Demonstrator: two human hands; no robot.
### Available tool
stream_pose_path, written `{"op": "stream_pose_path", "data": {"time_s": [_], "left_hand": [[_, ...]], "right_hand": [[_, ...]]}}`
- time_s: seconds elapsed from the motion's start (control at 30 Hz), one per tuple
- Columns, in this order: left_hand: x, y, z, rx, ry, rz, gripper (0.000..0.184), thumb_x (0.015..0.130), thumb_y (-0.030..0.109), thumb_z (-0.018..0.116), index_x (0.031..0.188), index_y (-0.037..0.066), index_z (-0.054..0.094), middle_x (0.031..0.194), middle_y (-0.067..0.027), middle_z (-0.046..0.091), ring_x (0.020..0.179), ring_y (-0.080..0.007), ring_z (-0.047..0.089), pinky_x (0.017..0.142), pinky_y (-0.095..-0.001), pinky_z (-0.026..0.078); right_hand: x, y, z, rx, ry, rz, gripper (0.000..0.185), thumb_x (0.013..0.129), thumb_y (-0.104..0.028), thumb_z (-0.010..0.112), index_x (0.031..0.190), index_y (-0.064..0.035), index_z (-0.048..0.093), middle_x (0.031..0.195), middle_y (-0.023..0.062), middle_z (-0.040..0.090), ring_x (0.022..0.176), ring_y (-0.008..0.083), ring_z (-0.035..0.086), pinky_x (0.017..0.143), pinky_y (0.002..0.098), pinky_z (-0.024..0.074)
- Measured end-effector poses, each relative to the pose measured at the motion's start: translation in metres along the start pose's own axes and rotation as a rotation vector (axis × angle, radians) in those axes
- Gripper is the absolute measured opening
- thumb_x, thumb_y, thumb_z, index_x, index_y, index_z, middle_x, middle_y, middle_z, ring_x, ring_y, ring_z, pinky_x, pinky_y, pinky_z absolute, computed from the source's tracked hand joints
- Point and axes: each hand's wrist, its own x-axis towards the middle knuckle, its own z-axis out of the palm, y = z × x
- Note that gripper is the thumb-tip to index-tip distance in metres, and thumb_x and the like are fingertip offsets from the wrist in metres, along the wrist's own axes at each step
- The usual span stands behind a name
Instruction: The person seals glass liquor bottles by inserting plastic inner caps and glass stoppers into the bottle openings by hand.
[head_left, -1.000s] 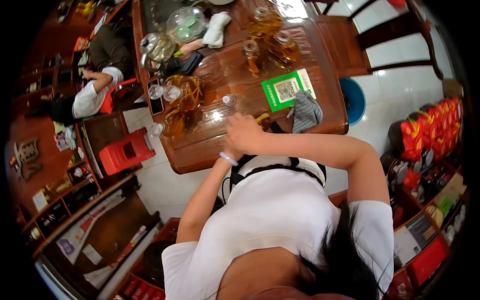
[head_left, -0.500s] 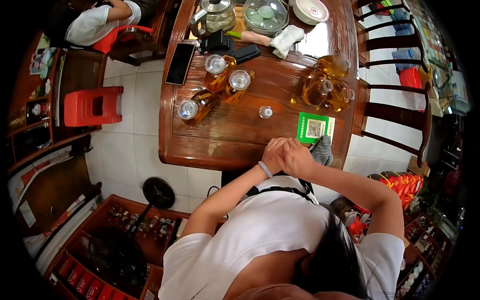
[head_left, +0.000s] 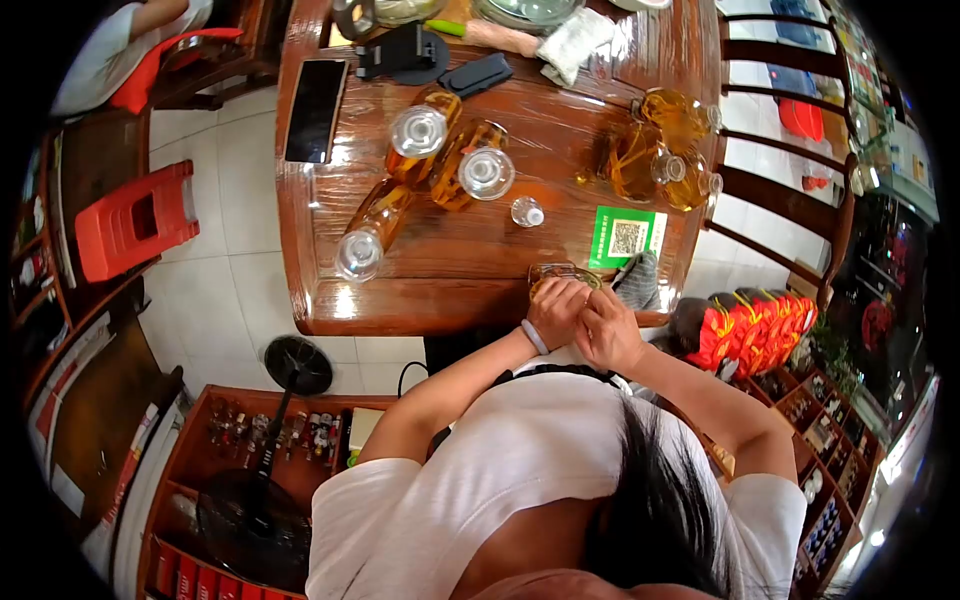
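Observation:
My left hand [head_left: 558, 312], with a pale band on its wrist, is closed at the table's front edge. Just beyond its fingers shows part of a clear glass bottle [head_left: 548, 272], which it appears to grip; most of that bottle is hidden. My right hand [head_left: 610, 328] is closed against the left, its fingertips together; what they pinch is hidden. A small clear stopper [head_left: 527, 212] lies beyond the hands. Close to the right hand are a grey striped cloth [head_left: 638, 284] and a green QR-code card [head_left: 628, 238].
Several amber-filled bottles stand left [head_left: 418, 135] and right [head_left: 632, 165] on the wooden table [head_left: 420, 300]. A phone [head_left: 317, 110], black stand [head_left: 405, 52] and white cloth [head_left: 577, 45] lie farther back. A red stool [head_left: 140, 222] and fan [head_left: 298, 365] are left; chairs [head_left: 785, 200] are right.
The view has shifted closer to the table. More of the glass bottle shows beyond my hands, which stay together at the edge with the fingers slightly shifted.

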Motion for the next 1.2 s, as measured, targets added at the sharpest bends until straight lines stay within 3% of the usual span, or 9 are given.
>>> {"op": "stream_pose_path", "data": {"time_s": [0.63,1.0,1.2], "left_hand": [[-0.001,-0.004,0.001,-0.006,-0.088,-0.038,0.027,0.077,0.018,0.060,0.099,0.003,0.060,0.097,-0.0103,0.063,0.092,-0.0273,0.061,0.082,-0.0384,0.047],[0.002,-0.003,-0.002,-0.015,-0.136,-0.062,0.029,0.077,0.019,0.061,0.099,0.001,0.060,0.099,-0.0122,0.063,0.095,-0.0279,0.060,0.084,-0.0385,0.046],[0.003,-0.004,-0.003,-0.017,-0.162,-0.048,0.029,0.075,0.016,0.062,0.099,0.000,0.060,0.098,-0.0128,0.063,0.093,-0.0286,0.061,0.083,-0.0383,0.046]], "right_hand": [[-0.001,-0.009,0.001,0.066,0.088,0.385,0.009,0.068,-0.007,0.060,0.062,-0.0025,0.055,0.071,0.0117,0.049,0.067,0.0293,0.050,0.054,0.0379,0.0428],[-0.005,-0.011,0.006,0.195,0.235,0.533,0.008,0.072,-0.002,0.054,0.065,-0.0012,0.053,0.070,0.0118,0.052,0.063,0.0299,0.047,0.055,0.0374,0.0407],[-0.005,-0.016,0.010,0.244,0.324,0.678,0.019,0.079,-0.002,0.045,0.062,-0.0016,0.055,0.068,0.0094,0.057,0.062,0.0245,0.048,0.058,0.0323,0.0396]]}}
